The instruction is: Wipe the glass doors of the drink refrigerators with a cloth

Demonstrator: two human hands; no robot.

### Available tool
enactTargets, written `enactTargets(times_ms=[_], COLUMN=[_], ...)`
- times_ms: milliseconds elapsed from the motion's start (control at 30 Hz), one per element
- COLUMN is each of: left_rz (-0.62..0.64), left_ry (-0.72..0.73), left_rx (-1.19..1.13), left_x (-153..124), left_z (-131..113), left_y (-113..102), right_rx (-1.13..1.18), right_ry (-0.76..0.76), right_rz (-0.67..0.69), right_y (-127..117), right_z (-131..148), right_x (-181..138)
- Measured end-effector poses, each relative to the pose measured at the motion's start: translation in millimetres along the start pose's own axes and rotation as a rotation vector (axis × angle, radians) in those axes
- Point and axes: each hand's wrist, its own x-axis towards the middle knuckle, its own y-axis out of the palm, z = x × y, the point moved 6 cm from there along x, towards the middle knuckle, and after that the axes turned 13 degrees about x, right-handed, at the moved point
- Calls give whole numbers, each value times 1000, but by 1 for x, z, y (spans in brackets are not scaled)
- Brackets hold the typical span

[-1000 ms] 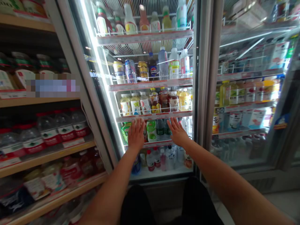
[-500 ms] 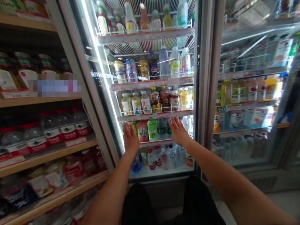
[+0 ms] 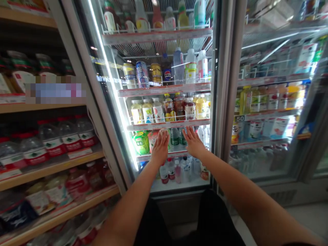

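Both of my arms reach forward to a lit drinks fridge. My left hand is stretched out flat, empty, in front of the fourth shelf. It partly covers a red-labelled drink and a green one behind it. A green carton-like pack stands to its left. My right hand is also empty, its fingers spread, before green-labelled clear bottles. Reflections lie across the fridge front; whether either hand touches glass I cannot tell.
Shelves of juice bottles and cans rise above my hands, with small bottles below. Left is a wooden rack with red-capped bottles. A second glass-fronted fridge stands right, past a metal frame.
My left hand has moved right, from the left end of the fourth shelf toward its middle, uncovering the green pack. My right hand stays nearly in place. The view has shifted slightly.
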Motion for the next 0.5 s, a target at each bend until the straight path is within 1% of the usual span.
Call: enactTargets(times_ms=[33, 67, 167, 200, 233, 267, 300, 367, 400, 433, 467, 500], left_rz=[4, -4, -60, -70, -70, -60, -42, 3, 20, 28, 24, 11], left_ry=[39, 27, -185, -240, -256, -225, -152, 45, 119, 145, 113, 39], left_rx=[8, 21, 50, 47, 39, 29, 20, 22, 32, 45, 57, 64], left_x=[4, 9, 21, 24, 26, 28, 30, 32, 32, 34, 36, 39], left_z=[-4, -3, 14, 18, 18, 14, 8, -6, -10, -10, -6, 1], left_y=[-2, -5, -15, -18, -19, -19, -18, -17, -17, -18, -20, -23], right_rx=[3, 9, 27, 32, 37, 42, 47, 57, 61, 66, 70, 75], right_ry=[5, 10, 18, 20, 23, 24, 23, 9, 0, -7, -7, 0], right_rz=[9, 18, 26, 22, 15, 7, 0, -7, -8, -7, -3, 4], right_y=[0, 0, -1, -2, -2, -1, -1, 0, 0, 0, 0, -1], right_z=[0, 0, 1, 2, 2, 2, 3, 3, 3, 3, 3, 3], right_x=[0, 0, 0, 0, 0, 0, 0, -1, -1, -1, -1, -1])
